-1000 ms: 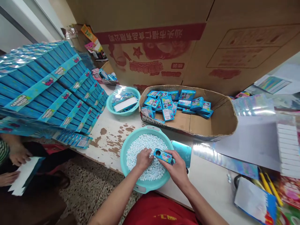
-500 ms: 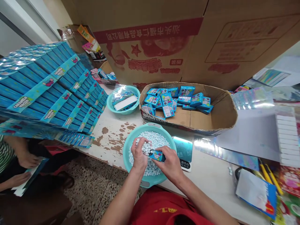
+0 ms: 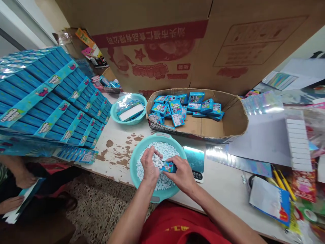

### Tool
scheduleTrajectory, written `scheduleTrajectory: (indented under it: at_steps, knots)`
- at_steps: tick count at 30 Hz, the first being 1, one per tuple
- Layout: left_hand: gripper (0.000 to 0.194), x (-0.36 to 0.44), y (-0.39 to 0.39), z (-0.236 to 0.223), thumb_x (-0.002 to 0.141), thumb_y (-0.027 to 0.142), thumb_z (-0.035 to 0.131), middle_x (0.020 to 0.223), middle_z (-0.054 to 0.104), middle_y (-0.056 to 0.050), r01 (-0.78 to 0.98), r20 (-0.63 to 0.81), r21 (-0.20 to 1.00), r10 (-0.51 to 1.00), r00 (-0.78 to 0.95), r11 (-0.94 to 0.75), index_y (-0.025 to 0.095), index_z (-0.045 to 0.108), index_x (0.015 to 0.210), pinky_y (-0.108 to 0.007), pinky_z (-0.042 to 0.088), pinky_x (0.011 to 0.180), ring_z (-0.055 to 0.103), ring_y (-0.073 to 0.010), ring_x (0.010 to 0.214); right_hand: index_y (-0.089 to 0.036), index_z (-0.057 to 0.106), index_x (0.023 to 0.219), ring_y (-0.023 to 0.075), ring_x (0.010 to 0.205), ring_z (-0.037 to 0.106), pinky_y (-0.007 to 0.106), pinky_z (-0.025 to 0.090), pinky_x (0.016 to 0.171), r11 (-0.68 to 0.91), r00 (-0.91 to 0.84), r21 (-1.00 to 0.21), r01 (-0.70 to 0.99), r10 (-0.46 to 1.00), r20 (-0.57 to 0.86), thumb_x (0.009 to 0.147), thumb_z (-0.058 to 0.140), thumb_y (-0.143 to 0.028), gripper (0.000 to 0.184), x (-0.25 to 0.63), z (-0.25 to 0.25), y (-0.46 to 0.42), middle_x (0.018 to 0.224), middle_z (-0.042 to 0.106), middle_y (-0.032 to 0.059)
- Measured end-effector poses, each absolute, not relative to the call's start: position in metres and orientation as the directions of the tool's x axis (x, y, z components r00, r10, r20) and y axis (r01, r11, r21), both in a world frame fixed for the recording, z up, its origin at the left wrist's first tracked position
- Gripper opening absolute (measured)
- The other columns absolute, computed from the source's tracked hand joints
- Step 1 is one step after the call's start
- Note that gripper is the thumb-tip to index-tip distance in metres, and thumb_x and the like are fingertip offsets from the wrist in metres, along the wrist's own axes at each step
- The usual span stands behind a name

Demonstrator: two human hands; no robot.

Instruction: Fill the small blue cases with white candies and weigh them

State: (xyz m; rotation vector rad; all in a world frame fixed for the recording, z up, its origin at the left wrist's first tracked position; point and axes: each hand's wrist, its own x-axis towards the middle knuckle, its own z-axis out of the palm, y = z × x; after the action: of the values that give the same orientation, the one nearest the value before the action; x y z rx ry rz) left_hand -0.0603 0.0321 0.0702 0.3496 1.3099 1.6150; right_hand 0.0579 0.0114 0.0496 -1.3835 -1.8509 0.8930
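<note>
A packing workshop, it seems — the worn table (image 3: pixel 218 189) bears a basin (image 3: pixel 133 166) of white pellets (image 3: pixel 165 147), a scale (image 3: pixel 195 159) and a tray (image 3: pixel 212 128) of blue boxes (image 3: pixel 176 106). More fill a tall stack (image 3: pixel 48 98) — and nearby a second person (image 3: pixel 26 179) holds card (image 3: pixel 18 210).

Pellets (image 3: pixel 158 162): white. Large bowl (image 3: pixel 134 169): plain turquoise; smaller bowl (image 3: pixel 114 116): same hue. Held box (image 3: pixel 168 166): blue, pale lettering. Loose packs (image 3: pixel 177 107): blue, printed white, green and pink. Cardboard tray (image 3: pixel 194 127): brown. Tall carton (image 3: pixel 152 17): brown, banded and starred in red. Scale (image 3: pixel 195 159): turquoise, white and black. Shirt (image 3: pixel 175 217): red, yellow print. Tabletop (image 3: pixel 220 186): white, blotched brown. Floor (image 3: pixel 101 200): grey, dark-speckled. Stacked packs (image 3: pixel 50 91): blue, crossed by paler blue bands.
</note>
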Motion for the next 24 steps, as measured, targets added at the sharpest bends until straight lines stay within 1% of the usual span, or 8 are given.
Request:
scheduleTrajectory:
  at_steps: [2,6,9,13,18,24]
  knots:
    - [0.032,-0.058,0.033,0.071,0.066,0.042,0.069,0.056,0.052,0.003,-0.468,-0.316,0.882,0.812,-0.491,0.061,0.016,0.051,0.062,-0.024,0.041,0.050,0.051,-0.0107,0.049,-0.020,0.061,0.090,0.0229,0.088,0.059,0.034,0.042,0.076,0.214,-0.235,-0.826,0.522,0.967,0.103,0.064,0.072,-0.019,0.028,0.058,0.050,0.010,0.087,0.063,0.0028]
    - [0.033,-0.054,0.034,0.072,0.070,0.044,0.067,0.052,0.048,0.004,-0.400,-0.261,0.916,0.817,-0.514,0.041,0.016,0.051,0.061,-0.025,0.041,0.052,0.049,-0.0106,0.048,-0.020,0.061,0.090,0.0220,0.086,0.059,0.033,0.043,0.075,0.210,-0.227,-0.836,0.507,0.968,0.106,0.065,0.069,-0.019,0.026,0.059,0.051,0.009,0.087,0.063,0.0027]
    - [0.034,-0.052,0.035,0.072,0.071,0.044,0.067,0.053,0.049,0.004,-0.370,-0.227,0.929,0.814,-0.534,0.016,0.016,0.050,0.062,-0.024,0.041,0.053,0.048,-0.0102,0.049,-0.020,0.061,0.089,0.0222,0.086,0.059,0.033,0.042,0.075,0.187,-0.195,-0.845,0.501,0.976,0.100,0.064,0.070,-0.019,0.027,0.061,0.052,0.009,0.087,0.063,0.0026]
    - [0.034,-0.050,0.036,0.071,0.071,0.045,0.067,0.055,0.049,0.003,-0.389,-0.239,0.921,0.822,-0.517,0.023,0.016,0.051,0.063,-0.023,0.040,0.051,0.048,-0.0103,0.050,-0.020,0.061,0.090,0.0222,0.087,0.059,0.033,0.041,0.076,0.170,-0.173,-0.847,0.503,0.980,0.094,0.063,0.072,-0.019,0.030,0.063,0.053,0.011,0.087,0.063,0.0023]
    - [0.034,-0.049,0.038,0.073,0.072,0.045,0.065,0.056,0.050,0.002,-0.385,-0.240,0.922,0.837,-0.492,0.038,0.015,0.051,0.063,-0.023,0.039,0.048,0.049,-0.0107,0.050,-0.019,0.061,0.089,0.0215,0.085,0.059,0.031,0.041,0.073,0.188,-0.204,-0.847,0.497,0.974,0.096,0.063,0.071,-0.018,0.028,0.063,0.054,0.015,0.086,0.063,0.0028]
    - [0.033,-0.047,0.040,0.077,0.074,0.043,0.065,0.054,0.048,0.003,-0.384,-0.201,0.923,0.840,-0.503,-0.009,0.016,0.049,0.064,-0.022,0.037,0.047,0.045,-0.0091,0.048,-0.020,0.061,0.090,0.0209,0.085,0.059,0.033,0.041,0.077,0.216,-0.197,-0.856,0.470,0.971,0.137,0.064,0.070,-0.018,0.028,0.063,0.051,0.017,0.086,0.063,0.0022]
